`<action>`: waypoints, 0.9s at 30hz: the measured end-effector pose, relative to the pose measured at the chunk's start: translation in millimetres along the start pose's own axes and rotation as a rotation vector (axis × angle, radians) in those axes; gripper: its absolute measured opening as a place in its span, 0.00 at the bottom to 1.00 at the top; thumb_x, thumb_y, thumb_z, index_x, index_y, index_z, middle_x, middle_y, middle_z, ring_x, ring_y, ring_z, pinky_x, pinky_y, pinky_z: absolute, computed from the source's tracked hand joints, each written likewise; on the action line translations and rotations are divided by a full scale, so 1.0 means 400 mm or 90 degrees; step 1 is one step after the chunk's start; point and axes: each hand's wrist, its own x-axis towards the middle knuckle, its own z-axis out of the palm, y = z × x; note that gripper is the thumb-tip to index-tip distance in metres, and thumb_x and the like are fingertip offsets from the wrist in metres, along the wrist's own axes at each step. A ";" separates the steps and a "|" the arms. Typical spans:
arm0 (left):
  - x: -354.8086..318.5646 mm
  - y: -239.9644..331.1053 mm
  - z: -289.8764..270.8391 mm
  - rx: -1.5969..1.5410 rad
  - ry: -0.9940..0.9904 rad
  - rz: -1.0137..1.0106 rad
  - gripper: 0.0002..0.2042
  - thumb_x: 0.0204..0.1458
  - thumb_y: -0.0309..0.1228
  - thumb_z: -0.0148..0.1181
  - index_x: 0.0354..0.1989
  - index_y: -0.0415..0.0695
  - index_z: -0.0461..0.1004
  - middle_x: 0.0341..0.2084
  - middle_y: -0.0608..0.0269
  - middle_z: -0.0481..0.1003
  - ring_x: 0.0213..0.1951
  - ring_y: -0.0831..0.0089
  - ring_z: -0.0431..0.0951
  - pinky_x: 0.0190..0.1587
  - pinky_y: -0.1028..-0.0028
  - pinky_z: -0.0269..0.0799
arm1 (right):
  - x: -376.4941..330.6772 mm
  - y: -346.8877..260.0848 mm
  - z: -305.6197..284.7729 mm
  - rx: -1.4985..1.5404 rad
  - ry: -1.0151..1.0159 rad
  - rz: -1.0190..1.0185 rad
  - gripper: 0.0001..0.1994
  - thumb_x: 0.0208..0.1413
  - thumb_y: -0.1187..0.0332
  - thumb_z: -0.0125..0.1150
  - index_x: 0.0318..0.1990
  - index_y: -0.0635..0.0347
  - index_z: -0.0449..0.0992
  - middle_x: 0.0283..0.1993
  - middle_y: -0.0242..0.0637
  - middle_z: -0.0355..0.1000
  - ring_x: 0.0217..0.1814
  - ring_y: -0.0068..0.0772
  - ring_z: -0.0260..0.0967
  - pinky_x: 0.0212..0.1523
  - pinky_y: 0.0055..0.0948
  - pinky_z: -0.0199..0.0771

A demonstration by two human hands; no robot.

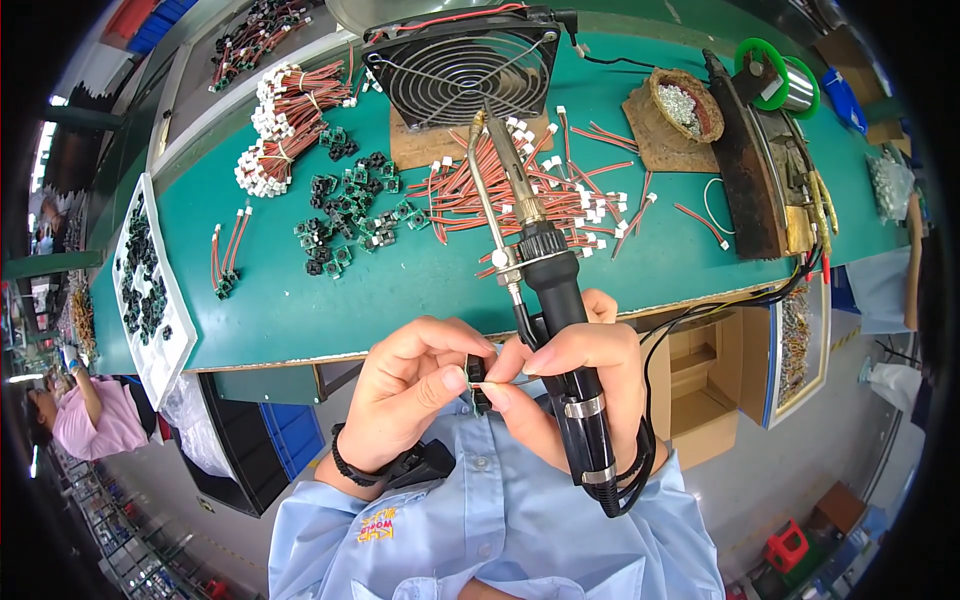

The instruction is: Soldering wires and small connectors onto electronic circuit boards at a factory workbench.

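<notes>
My left hand (405,388) pinches a small black and green circuit board part (475,372) between thumb and fingertips, just off the bench's near edge. My right hand (612,362) is closed round a black soldering iron (556,280) with a thin metal feed tube along its barrel. The iron tilts up and away, its tip in front of the fan. The right thumb and a fingertip meet at the small part, seemingly on a thin wire end too fine to make out. Beyond lie a heap of red and black wires with white connectors (470,190) and a cluster of small boards (345,215).
A black fan (465,70) stands at the back of the green bench (270,325). Bundled wires (285,120) lie to its left, a white tray of boards (165,345) further left. Rightward are a bowl of white bits (690,105), a solder spool (800,88) and a dark metal block (745,190).
</notes>
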 end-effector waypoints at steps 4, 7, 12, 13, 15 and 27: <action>0.001 0.000 -0.002 0.009 0.001 0.003 0.10 0.53 0.27 0.53 0.42 0.36 0.68 0.39 0.57 0.70 0.43 0.71 0.70 0.49 0.71 0.63 | 0.000 0.004 0.001 -0.002 0.006 -0.002 0.21 0.33 0.80 0.67 0.36 0.53 0.67 0.30 0.23 0.70 0.22 0.24 0.60 0.35 0.29 0.51; 0.002 0.002 0.000 0.013 0.005 0.008 0.10 0.53 0.26 0.53 0.42 0.36 0.68 0.39 0.57 0.70 0.42 0.72 0.70 0.48 0.72 0.63 | 0.003 0.003 0.000 -0.002 0.001 -0.001 0.21 0.33 0.80 0.67 0.36 0.53 0.67 0.30 0.23 0.70 0.22 0.24 0.60 0.36 0.28 0.51; 0.002 0.002 -0.003 0.009 0.006 0.009 0.10 0.52 0.26 0.54 0.42 0.36 0.68 0.38 0.57 0.70 0.42 0.71 0.70 0.48 0.72 0.64 | 0.002 0.002 -0.001 -0.003 -0.003 -0.001 0.21 0.33 0.80 0.67 0.36 0.53 0.67 0.30 0.22 0.71 0.22 0.24 0.60 0.36 0.28 0.51; 0.002 0.001 -0.004 0.010 0.005 0.013 0.10 0.52 0.26 0.54 0.42 0.35 0.69 0.38 0.57 0.70 0.42 0.71 0.70 0.47 0.72 0.64 | 0.002 0.002 -0.002 -0.003 -0.003 -0.001 0.21 0.33 0.80 0.67 0.36 0.53 0.67 0.30 0.22 0.71 0.22 0.24 0.60 0.36 0.28 0.51; 0.003 -0.001 -0.004 0.012 0.002 0.021 0.10 0.52 0.26 0.54 0.41 0.35 0.69 0.38 0.56 0.70 0.42 0.71 0.70 0.47 0.72 0.64 | 0.002 0.002 -0.003 0.003 -0.007 -0.001 0.20 0.33 0.80 0.67 0.36 0.52 0.67 0.30 0.23 0.71 0.22 0.24 0.60 0.36 0.28 0.51; 0.002 0.001 -0.006 0.033 0.013 0.004 0.10 0.51 0.26 0.55 0.40 0.34 0.71 0.37 0.56 0.71 0.41 0.71 0.71 0.45 0.73 0.66 | 0.002 0.006 -0.011 -0.006 -0.042 -0.004 0.20 0.37 0.79 0.66 0.37 0.52 0.65 0.30 0.26 0.71 0.26 0.25 0.63 0.39 0.30 0.51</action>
